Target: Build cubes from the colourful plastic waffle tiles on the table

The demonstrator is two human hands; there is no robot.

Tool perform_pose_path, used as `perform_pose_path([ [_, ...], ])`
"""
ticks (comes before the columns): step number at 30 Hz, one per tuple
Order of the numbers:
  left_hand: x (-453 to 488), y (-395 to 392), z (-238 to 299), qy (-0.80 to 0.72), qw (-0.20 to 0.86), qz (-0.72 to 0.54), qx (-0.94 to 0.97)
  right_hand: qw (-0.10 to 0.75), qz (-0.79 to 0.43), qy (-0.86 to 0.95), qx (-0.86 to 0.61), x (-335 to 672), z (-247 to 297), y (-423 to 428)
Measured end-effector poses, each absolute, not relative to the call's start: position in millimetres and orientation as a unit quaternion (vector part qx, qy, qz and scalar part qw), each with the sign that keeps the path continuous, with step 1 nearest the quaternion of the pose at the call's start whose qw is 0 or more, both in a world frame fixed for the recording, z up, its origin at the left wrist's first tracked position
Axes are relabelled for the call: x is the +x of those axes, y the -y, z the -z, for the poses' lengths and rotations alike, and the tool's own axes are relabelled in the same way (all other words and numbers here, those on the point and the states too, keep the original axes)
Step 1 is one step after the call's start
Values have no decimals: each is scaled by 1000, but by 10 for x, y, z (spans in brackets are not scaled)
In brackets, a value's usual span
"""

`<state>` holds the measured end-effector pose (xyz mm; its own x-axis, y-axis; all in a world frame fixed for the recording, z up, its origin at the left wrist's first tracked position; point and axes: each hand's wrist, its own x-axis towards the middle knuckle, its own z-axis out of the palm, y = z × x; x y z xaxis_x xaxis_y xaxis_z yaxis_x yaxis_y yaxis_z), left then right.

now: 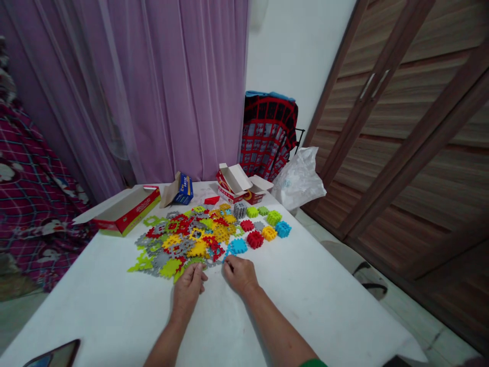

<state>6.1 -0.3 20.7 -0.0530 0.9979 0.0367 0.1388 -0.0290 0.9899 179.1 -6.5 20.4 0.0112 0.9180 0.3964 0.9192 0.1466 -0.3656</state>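
Observation:
A wide heap of flat, notched foam-like puzzle pieces (198, 248) in red, yellow, grey and lime green spreads over the white table. My left hand (189, 281) rests at the heap's front edge, fingers curled in; what they may hold is hidden. Just to the right, my right hand (241, 275) is closed, its thumb and forefinger pinching a small blue puzzle piece (226, 255). Beyond it lies a flat-looking blue piece (239, 246). Several assembled cubes stand right of the heap, among them a red cube (255, 239), a yellow cube (269, 233) and a blue cube (283, 229).
Along the back of the table (114, 295) are an opened red-and-green box (130, 216), a blue box (185, 189) and opened red boxes (231, 191). A white plastic bag (300, 178) stands at the right edge. A phone (57, 355) lies at the front left.

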Motion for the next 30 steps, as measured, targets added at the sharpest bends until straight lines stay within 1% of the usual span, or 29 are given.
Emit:
perform_pose_path([
  [3,63,3,-219,-533,452,-491,521,269,-2,697,-665,1716,-227,45],
  [6,63,8,-262,-530,459,-488,520,280,-9,680,-678,1692,-224,51],
  [9,50,18,-290,-528,464,-485,520,325,-20,640,-696,1732,-166,72],
  [13,12,23,-269,-523,482,-479,515,415,-53,530,-738,1974,-93,98],
  [15,-5,21,-245,-517,490,-478,515,461,-95,454,-757,2186,-114,90],
  [18,-11,14,-217,-514,490,-471,523,506,-247,335,-755,2530,-216,24],
  [20,-5,10,-205,-520,480,-464,533,497,-340,298,-741,2717,-287,-46],
  [24,4,2,-191,-539,444,-443,562,456,-457,282,-710,2918,-356,-151],
  [30,9,-1,-190,-559,398,-439,580,422,-541,272,-674,2984,-410,-165],
])
